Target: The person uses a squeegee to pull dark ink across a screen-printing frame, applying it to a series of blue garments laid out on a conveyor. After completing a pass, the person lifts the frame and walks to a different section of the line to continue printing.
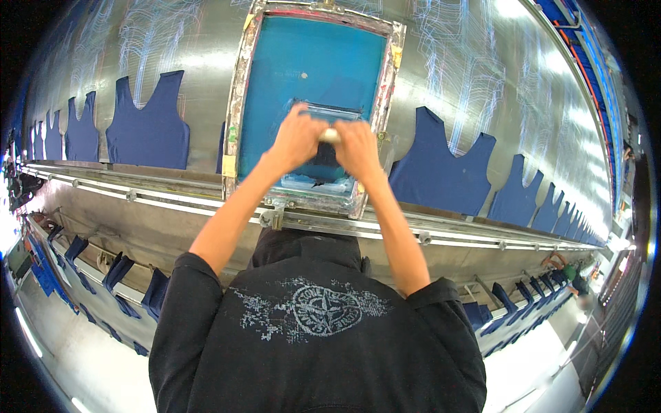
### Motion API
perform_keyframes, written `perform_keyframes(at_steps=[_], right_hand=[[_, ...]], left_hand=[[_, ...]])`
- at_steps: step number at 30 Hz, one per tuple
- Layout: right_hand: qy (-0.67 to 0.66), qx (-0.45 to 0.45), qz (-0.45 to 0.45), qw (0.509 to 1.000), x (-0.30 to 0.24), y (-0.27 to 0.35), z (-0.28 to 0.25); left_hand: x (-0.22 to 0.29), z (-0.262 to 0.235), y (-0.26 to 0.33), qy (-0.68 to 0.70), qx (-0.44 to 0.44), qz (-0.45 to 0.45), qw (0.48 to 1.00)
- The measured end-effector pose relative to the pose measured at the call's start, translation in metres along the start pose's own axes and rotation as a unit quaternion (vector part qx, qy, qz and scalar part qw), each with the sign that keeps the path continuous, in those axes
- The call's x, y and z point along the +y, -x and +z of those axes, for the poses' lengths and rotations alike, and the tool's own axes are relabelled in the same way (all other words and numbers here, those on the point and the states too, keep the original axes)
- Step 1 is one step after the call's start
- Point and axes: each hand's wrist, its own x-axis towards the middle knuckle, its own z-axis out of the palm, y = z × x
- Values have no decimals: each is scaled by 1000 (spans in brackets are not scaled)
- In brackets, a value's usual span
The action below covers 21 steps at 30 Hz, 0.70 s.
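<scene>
Navy garment panels (pixel 148 127) lie flat in a row at left on the metal bench (pixel 206 76). At centre, a screen-printing frame (pixel 238 117) with blue mesh (pixel 313 55) sits over the bench. The left grip (pixel 301 140) is closed around the left part of a pale-handled squeegee (pixel 330 135), located within the frame's near half. The right grip (pixel 356 148) is closed over its right part. Further navy panels (pixel 444 166) line the bench's near edge at right.

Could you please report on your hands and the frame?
Left hand and right hand gripping the pale handle. Blue screen below, inside its frame. No obstruction seen; navy cloth pieces lie either side.
</scene>
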Motion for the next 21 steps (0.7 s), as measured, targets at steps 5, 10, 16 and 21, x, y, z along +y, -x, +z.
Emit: perform_keyframes(at_steps=[5, 10, 16, 21], right_hand=[[-45, -40, -11, 998, -34, 79, 14], [-94, 170, 30, 981, 1, 78, -17], [-520, 133, 434, 723, 69, 51, -18], [-467, 286, 396, 737, 49, 39, -13]], left_hand=[[37, 3, 75, 44, -148, -36, 987], [13, -9, 24, -6, -142, -26, 990], [4, 2, -10, -11, 34, -20, 999], [47, 7, 104, 27, 126, -5, 992]])
